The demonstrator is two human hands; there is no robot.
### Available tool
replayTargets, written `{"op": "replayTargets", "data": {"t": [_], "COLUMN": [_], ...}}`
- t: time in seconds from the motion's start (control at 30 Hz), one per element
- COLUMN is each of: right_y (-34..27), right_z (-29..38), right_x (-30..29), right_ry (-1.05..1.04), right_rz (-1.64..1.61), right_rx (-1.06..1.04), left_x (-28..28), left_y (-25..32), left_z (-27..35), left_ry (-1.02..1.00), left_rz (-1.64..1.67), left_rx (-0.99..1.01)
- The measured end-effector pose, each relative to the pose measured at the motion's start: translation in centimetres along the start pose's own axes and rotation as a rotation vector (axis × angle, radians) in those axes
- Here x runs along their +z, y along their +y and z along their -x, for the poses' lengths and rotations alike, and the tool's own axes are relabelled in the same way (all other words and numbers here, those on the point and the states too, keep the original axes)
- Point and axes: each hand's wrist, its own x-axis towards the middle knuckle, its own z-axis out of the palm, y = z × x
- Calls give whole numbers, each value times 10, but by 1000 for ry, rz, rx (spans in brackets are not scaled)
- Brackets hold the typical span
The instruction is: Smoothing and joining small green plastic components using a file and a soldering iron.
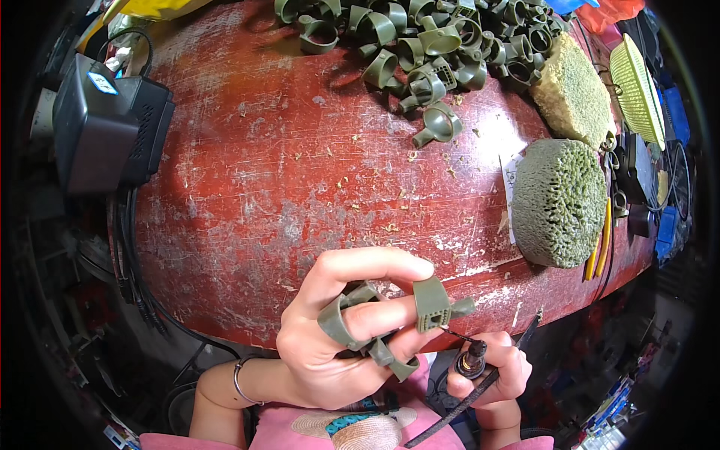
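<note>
Near the table's front edge, my left hand [349, 332] holds a green wax ring model [432, 298] at its fingertips; the ring has a square pitted face and a stem. Several more green rings [337, 323] are looped on its fingers or lie in its palm. In my right hand [500, 365] is a dark pen-like handpiece [471, 360] with a cable. Its thin twisted bit meets or nearly meets the lower edge of the ring's square face; exact contact is unclear. Beyond both hands, a pile of similar green rings [439, 42] lies on the red table [253, 169].
Two porous blocks [562, 202] [576, 93] stand at the right, with yellow-handled pliers or a similar tool [604, 242] beside them. A green basket [635, 93] is at the far right. Black electrical boxes [107, 124] with cables stand left. Small green shavings dot the tabletop.
</note>
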Motion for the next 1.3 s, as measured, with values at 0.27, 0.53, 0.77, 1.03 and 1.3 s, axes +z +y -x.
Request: {"op": "replayTargets", "data": {"t": [0.27,0.53,0.77,1.03,1.3], "right_y": [-1,-2,-3,-2,-2], "right_z": [-2,-4,-5,-3,-5], "right_x": [0,0,-1,1,-4], "right_ry": [7,-7,-13,4,-16], "right_rz": [28,26,36,-43,-79], "right_rx": [-9,-8,-18,14,-16], "left_x": [0,1,1,-5,-6], "left_y": [0,0,0,-4,-5], "left_z": [-1,-1,0,-3,-3], "left_ry": [6,18,21,-104,-105], "left_rz": [-20,-18,-12,-99,-86], "left_rx": [0,-4,1,74,79]}}
